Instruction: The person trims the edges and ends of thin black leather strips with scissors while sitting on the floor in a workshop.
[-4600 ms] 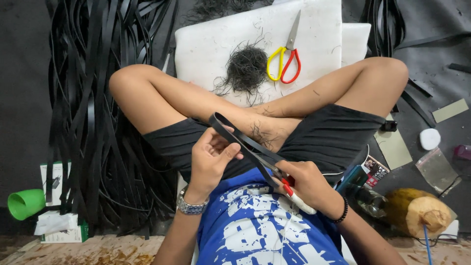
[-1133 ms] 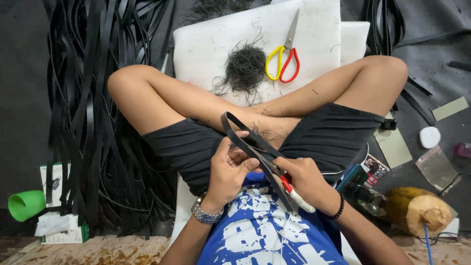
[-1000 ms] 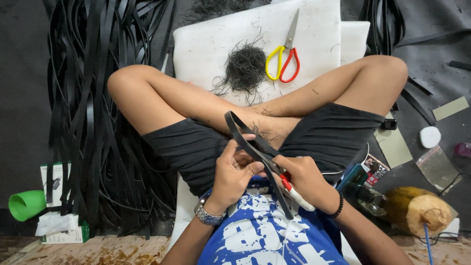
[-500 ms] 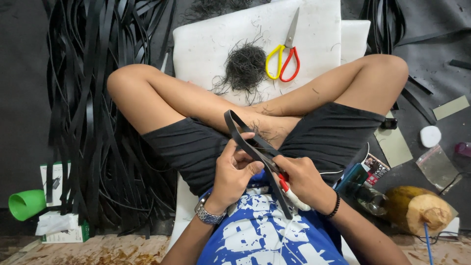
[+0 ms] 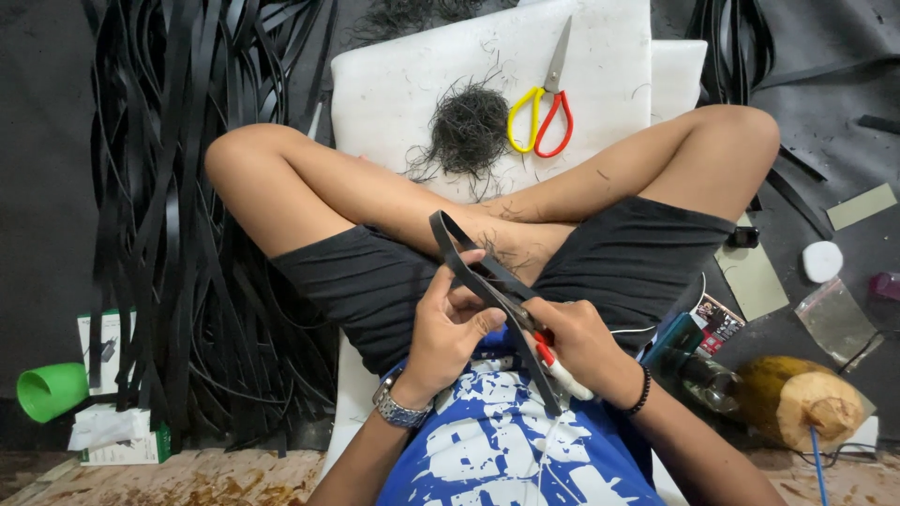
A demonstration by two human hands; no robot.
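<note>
I sit cross-legged on the floor. My left hand (image 5: 452, 323) pinches a black rubber strip (image 5: 466, 260) that is folded into a narrow loop rising over my lap. My right hand (image 5: 583, 343) grips a small tool with a red and white handle (image 5: 555, 367) pressed against the strip, right beside my left fingers. The strip's tail runs down over my blue shirt. I cannot see the tool's blade.
A white foam board (image 5: 394, 84) lies beyond my legs, bearing yellow-and-red scissors (image 5: 544, 105) and a pile of fine black shavings (image 5: 469, 126). A heap of long black strips (image 5: 178, 206) fills the left. A green cup (image 5: 49, 389) is lower left, a coconut (image 5: 802, 403) lower right.
Over several seconds my left hand slid along the strip toward my right hand, and the loop shifted a little to the right. In the last second hardly anything has moved.
</note>
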